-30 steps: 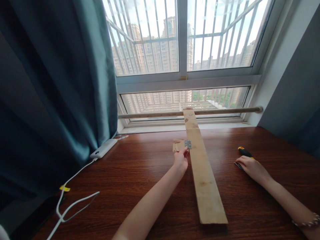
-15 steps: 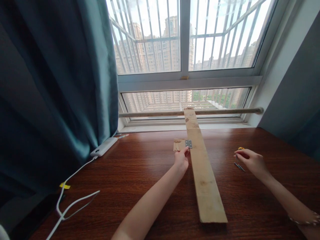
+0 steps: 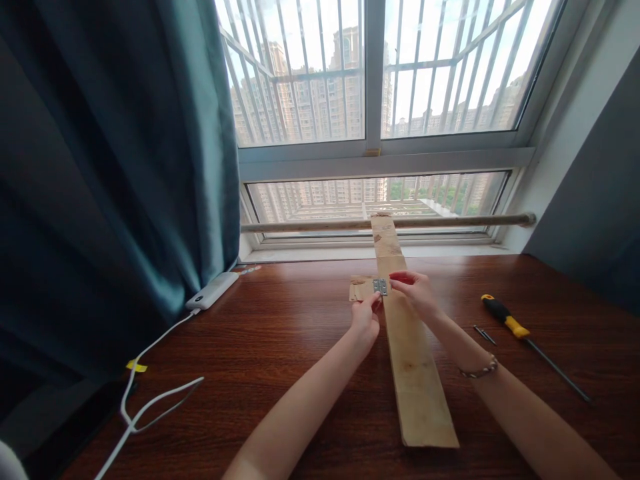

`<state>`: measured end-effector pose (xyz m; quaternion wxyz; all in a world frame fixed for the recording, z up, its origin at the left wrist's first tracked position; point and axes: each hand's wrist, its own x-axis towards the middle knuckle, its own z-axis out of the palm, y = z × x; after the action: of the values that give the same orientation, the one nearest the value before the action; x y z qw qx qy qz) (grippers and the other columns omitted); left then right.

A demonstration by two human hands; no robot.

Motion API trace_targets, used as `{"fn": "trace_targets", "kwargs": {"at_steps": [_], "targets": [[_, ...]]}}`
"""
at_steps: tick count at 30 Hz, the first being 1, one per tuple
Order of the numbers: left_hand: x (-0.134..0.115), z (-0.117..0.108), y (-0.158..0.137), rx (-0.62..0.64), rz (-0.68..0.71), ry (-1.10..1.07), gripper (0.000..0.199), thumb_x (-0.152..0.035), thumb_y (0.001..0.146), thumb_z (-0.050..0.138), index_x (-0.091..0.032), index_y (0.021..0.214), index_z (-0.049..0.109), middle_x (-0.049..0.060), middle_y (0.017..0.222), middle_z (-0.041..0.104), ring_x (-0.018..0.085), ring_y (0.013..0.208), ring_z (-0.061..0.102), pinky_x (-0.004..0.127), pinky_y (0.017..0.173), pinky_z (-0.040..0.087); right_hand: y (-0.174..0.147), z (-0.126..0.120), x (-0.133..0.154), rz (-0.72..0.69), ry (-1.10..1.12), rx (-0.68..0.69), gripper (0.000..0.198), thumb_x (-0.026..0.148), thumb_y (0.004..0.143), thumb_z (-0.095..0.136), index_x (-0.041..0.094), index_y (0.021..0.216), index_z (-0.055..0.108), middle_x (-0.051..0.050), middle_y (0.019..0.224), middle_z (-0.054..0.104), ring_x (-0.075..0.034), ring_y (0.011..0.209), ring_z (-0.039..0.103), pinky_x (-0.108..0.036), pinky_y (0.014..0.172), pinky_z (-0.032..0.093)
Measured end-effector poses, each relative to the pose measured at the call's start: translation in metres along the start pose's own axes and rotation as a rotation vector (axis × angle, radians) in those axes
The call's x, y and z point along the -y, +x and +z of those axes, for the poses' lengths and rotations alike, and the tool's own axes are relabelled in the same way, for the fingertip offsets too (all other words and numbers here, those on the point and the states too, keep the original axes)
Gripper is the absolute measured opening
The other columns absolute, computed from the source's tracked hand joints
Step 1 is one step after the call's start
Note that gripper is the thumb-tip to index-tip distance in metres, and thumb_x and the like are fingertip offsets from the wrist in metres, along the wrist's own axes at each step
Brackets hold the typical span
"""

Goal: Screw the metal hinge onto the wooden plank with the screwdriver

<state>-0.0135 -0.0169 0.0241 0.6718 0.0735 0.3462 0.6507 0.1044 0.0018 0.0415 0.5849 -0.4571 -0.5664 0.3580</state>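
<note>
One window (image 3: 300,100), barred outside, fills the top of my view, towers beyond it. On the left I see the blue curtain (image 3: 150,153) hanging down to the brown bench (image 3: 290,313), which spreads across the lower part. A pale pole (image 3: 450,221) runs sideways along the low part of the window, and the board (image 3: 415,373) lies lengthwise on the bench, its far end reaching over the pole in my view. To the right, on the bench, I have the screwdriver (image 3: 517,327), yellow and black, shaft pointing towards the near right. A white cable (image 3: 134,428) loops at the left and plugs into a white box (image 3: 214,291) by the curtain.

Of the hands, the left (image 3: 367,321) grips the near edge of the hinge with thumb and fingers; the right (image 3: 417,293) is over the board, fingertips drawn together in a pinch just beside the hinge. I can't tell whether anything sits between them. The block (image 3: 361,289) lies against the board's left side, and the hinge (image 3: 380,287) spans block and board. A bracelet (image 3: 484,368) circles the right wrist. Smallest, thin screws (image 3: 485,335) lie near the screwdriver.
</note>
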Motion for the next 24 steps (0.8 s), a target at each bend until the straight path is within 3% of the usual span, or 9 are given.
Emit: {"fn": "trace_targets", "kwargs": {"at_steps": [8,16,24], "targets": [[0.002,-0.002,0.003,0.023,-0.008,-0.01,0.018,0.008,0.072,0.057,-0.009,0.072,0.061,0.008,0.065,0.068,0.012,0.056,0.064,0.022,0.061,0.052,-0.006,0.011,-0.011,-0.14,-0.135,-0.021,0.01,0.025,0.068,0.067,0.02,0.074,0.073,-0.005,0.08,0.069,-0.021,0.076,0.064,-0.035,0.076,0.05],[0.001,-0.002,0.002,0.006,-0.017,0.0,0.016,0.006,0.071,0.059,-0.009,0.068,0.06,0.008,0.063,0.067,0.013,0.057,0.064,0.023,0.063,0.053,-0.01,0.015,-0.008,-0.285,-0.242,-0.037,0.011,0.023,0.075,0.061,0.02,0.073,0.072,-0.005,0.081,0.066,-0.019,0.075,0.063,-0.031,0.069,0.052],[0.001,-0.002,0.003,0.0,-0.024,0.0,0.015,0.006,0.068,0.063,-0.009,0.07,0.061,0.008,0.065,0.068,0.014,0.056,0.064,0.023,0.059,0.053,-0.013,0.01,-0.005,-0.399,-0.45,0.037,0.014,0.017,0.077,0.057,0.021,0.07,0.067,-0.005,0.08,0.065,-0.019,0.072,0.062,-0.03,0.066,0.05]]}}
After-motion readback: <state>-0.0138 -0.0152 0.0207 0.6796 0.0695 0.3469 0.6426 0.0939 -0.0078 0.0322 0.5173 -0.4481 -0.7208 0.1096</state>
